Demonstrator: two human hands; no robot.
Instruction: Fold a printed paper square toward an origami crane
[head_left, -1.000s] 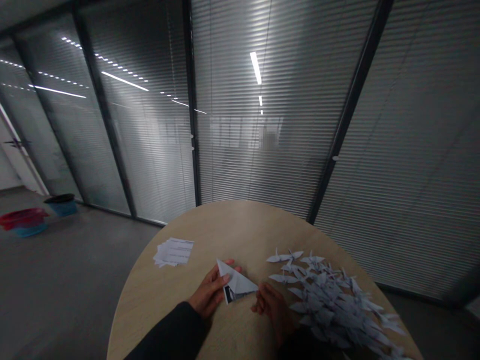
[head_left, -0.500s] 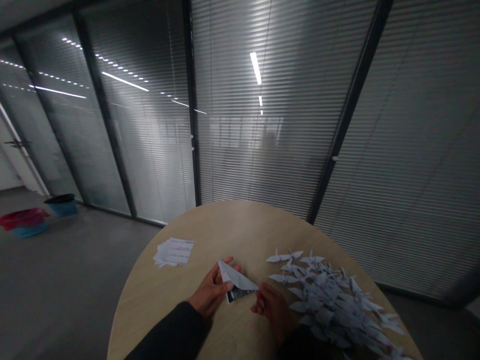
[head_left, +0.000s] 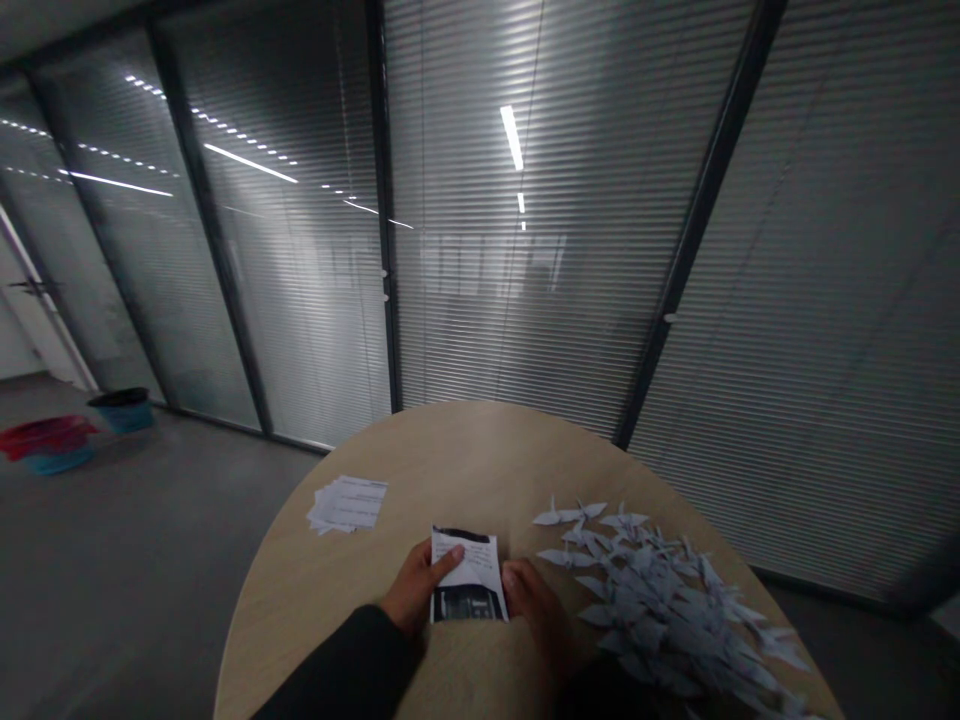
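A square sheet of paper [head_left: 472, 575], printed in black and white, is spread between my hands above the near part of the table. My left hand [head_left: 420, 585] grips its left side, the thumb lying on top and the fingers underneath. At the right edge, my right hand [head_left: 531, 597] has its curled fingers closed on the paper; their tips are partly hidden. To the right lies a large heap of folded paper cranes [head_left: 667, 600]. A small fanned stack of paper sheets [head_left: 349, 503] rests on the table to the left.
The round wooden table [head_left: 480, 450] stands close to a glass partition with blinds [head_left: 517, 330]. On the floor at the left are a blue bin with a red liner [head_left: 56, 445] and another blue bin with a black liner [head_left: 124, 410].
The paper was folded over along a diagonal; now it lies opened out, its printed face showing. My right hand has shifted slightly along its right side. The cranes and stack stayed put.
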